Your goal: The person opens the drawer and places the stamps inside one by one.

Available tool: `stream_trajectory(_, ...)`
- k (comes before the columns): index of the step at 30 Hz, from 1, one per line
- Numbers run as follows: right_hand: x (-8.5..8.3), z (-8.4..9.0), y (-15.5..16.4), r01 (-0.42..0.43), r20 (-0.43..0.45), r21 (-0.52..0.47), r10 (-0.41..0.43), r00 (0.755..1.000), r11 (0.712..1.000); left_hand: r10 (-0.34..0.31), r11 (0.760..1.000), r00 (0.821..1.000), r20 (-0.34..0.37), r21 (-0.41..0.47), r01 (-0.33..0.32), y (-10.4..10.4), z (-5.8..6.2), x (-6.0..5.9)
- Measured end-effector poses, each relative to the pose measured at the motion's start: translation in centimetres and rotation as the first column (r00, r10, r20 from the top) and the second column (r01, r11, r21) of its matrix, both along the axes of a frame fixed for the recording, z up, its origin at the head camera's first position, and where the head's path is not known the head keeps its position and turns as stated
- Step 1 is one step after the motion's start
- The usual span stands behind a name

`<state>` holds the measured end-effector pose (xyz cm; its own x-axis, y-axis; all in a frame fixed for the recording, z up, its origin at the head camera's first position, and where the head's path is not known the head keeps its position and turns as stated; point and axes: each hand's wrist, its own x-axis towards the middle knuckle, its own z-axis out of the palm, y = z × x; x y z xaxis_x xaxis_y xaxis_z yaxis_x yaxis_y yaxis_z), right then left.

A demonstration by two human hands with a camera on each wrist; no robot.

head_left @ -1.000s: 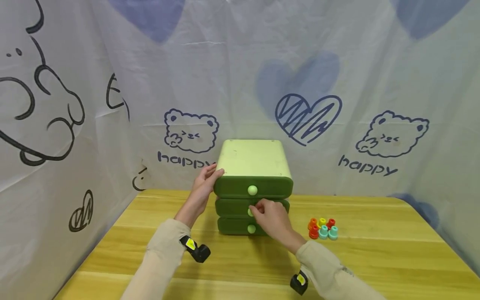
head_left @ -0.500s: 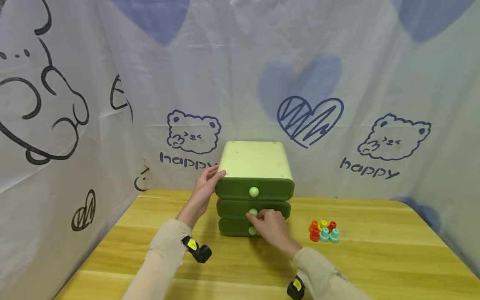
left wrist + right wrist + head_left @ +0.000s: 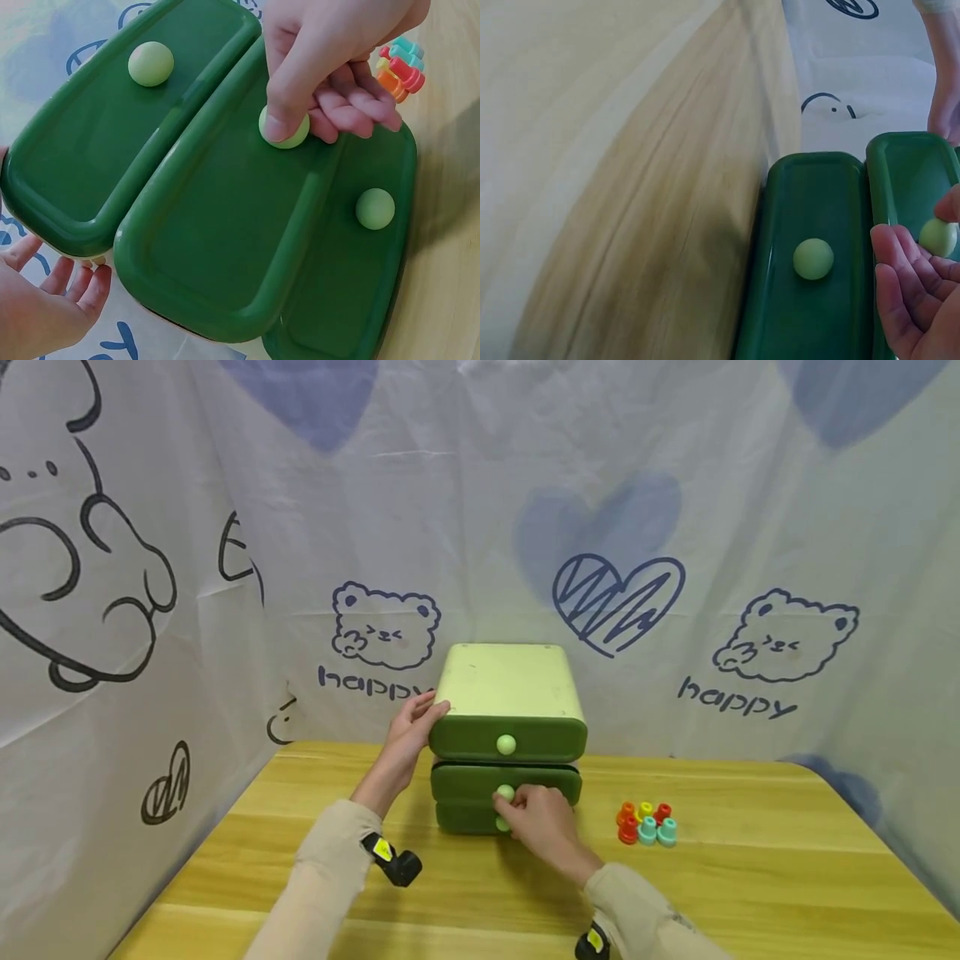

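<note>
The right hand (image 3: 546, 827) pinches the pale green knob (image 3: 284, 129) of the middle drawer (image 3: 506, 783), thumb and curled fingers closed round the ball; in the left wrist view the thumb lies over the knob and the other fingers fold just beneath it. That drawer belongs to a small green drawer chest (image 3: 507, 693) standing on the wooden table (image 3: 750, 877), and its front stands slightly proud of the top drawer (image 3: 507, 739) directly above the grip and of the bottom drawer (image 3: 465, 817) directly below it. Each of those two fronts carries its own pale knob, one above the pinch and one just under the hand; the lower one is partly covered by the fingers in the head view and plainly seen in the right wrist view. Up and to the left of the grip, the left hand (image 3: 411, 727) rests against the chest's upper left corner, fingers straight and spread along the side, thumb at the edge of the lid, gripping nothing. To the right of the grip, near but apart from the chest, a cluster of small coloured pegs (image 3: 645, 823) in orange, red, yellow and teal stands on the table. Behind everything hangs a printed cloth backdrop (image 3: 675, 527) with bears and hearts.
</note>
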<state>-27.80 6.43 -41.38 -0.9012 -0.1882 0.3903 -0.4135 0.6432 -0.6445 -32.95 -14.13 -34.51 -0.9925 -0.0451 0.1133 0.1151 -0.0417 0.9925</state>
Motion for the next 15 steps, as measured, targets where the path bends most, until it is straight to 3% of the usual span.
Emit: stream_trajectory(15,1.07,-0.13,-0.02,0.019,-0.130,0.057,-0.011,0.991,0.998,-0.010,1.000,1.000,0.023,-0.009,0.010,0.00,0.31,0.23)
